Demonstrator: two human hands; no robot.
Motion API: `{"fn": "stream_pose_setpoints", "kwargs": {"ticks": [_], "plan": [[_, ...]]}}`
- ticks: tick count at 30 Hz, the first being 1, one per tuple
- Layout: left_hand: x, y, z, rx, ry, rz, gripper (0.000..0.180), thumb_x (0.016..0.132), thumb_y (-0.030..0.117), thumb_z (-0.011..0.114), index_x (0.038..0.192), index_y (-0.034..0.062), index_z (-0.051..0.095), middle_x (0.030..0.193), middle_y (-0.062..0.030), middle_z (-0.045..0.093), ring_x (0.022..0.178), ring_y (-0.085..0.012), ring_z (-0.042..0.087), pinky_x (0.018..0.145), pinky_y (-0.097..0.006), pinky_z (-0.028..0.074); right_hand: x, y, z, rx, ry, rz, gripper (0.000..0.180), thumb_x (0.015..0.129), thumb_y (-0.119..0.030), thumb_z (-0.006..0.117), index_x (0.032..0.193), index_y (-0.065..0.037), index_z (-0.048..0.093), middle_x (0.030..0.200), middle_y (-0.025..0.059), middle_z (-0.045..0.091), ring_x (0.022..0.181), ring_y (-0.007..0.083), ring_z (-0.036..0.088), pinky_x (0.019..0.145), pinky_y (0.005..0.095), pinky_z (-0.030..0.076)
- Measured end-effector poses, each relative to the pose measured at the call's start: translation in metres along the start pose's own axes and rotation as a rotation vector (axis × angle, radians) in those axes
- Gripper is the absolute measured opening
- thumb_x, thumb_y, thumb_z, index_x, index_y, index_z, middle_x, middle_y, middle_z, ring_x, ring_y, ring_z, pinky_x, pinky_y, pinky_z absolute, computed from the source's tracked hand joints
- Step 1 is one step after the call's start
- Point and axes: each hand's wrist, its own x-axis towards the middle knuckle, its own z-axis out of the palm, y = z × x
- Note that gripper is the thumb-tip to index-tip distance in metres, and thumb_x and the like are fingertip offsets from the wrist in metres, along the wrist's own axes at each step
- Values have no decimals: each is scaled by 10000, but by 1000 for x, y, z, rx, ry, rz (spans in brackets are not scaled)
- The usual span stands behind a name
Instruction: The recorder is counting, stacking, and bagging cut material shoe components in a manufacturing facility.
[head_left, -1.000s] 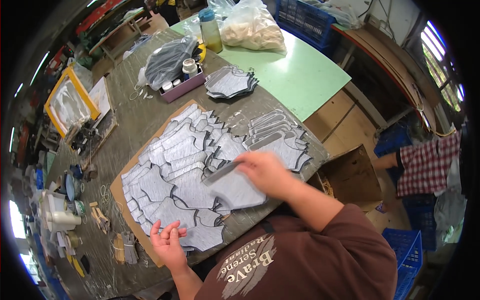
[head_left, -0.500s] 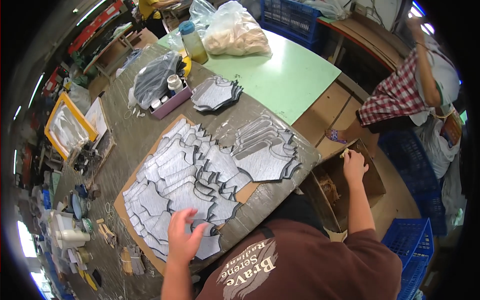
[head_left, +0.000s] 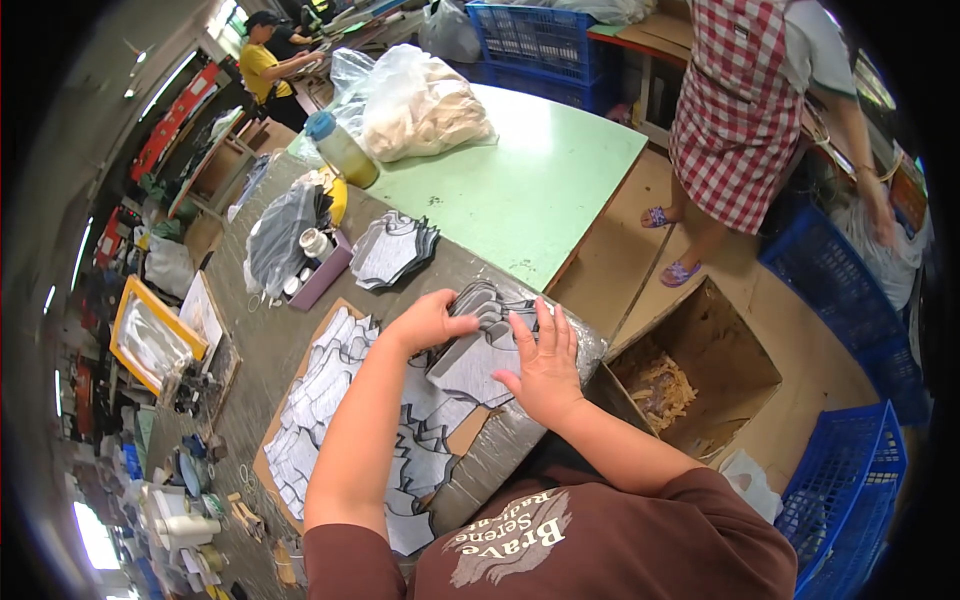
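A stack of grey, dark-edged cut pieces [head_left: 474, 366] lies near the table's right corner, between my two hands. My left hand [head_left: 432, 322] is curled round the stack's left edge, thumb on the near side; its fingertips are partly hidden. From the right, my right hand [head_left: 548, 368] rests against the stack with its fingers spread and nothing gripped in it. Many more overlapping grey pieces [head_left: 318, 400] cover a brown cardboard sheet [head_left: 268, 470] to the left, partly behind my left forearm. Farther off sits another small pile of these pieces [head_left: 392, 250].
A purple box [head_left: 325, 275] with small bottles stands beyond the pieces. The green tabletop [head_left: 560, 150] carries a bag [head_left: 425, 105] and a bottle [head_left: 340, 148]. At right are an open carton [head_left: 735, 370] with scraps, blue crates [head_left: 840, 490] and a standing person [head_left: 735, 110] in a checked apron.
My right hand has come from over the carton to the stack, with nothing visible in it now. My left hand has moved forward to it. The person in the apron has shifted.
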Motion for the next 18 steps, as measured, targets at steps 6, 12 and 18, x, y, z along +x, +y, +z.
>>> {"fn": "stream_pose_setpoints", "kwargs": {"ticks": [6, 12, 18], "plan": [[-33, 23, -1, -54, -190, 288, 988, 490, 237, 897, 1285, -23, 370, 1182, -185, 562, 1108, -270, 542, 952, -333, 414, 14, 6, 0, 227, 63, -55, 858, 705, -238, 751, 1409, -132, 271, 1453, 230, 133, 1311, 443, 197, 1051, 545, 207], [-53, 41, 17, -211, 211, 220, 684, 603, -4, 749, 1222, -18, 459, 1100, -96, 600, 1019, -146, 571, 898, -278, 452, 31, 16, -12, 565, 293, -128, 1049, 602, -127, 831, 1416, -48, 174, 1455, 254, 96, 1305, 446, 244, 1019, 465, 347], [-62, 28, 36, -457, 400, 324, 631, 594, 30, 822, 1140, 46, 507, 1066, -65, 590, 998, -172, 576, 890, -298, 454, 42, 33, -19, 1100, -20, -227, 1167, 601, -93, 856, 1456, -112, 62, 1340, 199, 412, 1147, 264, 499, 928, 363, 431]]}}
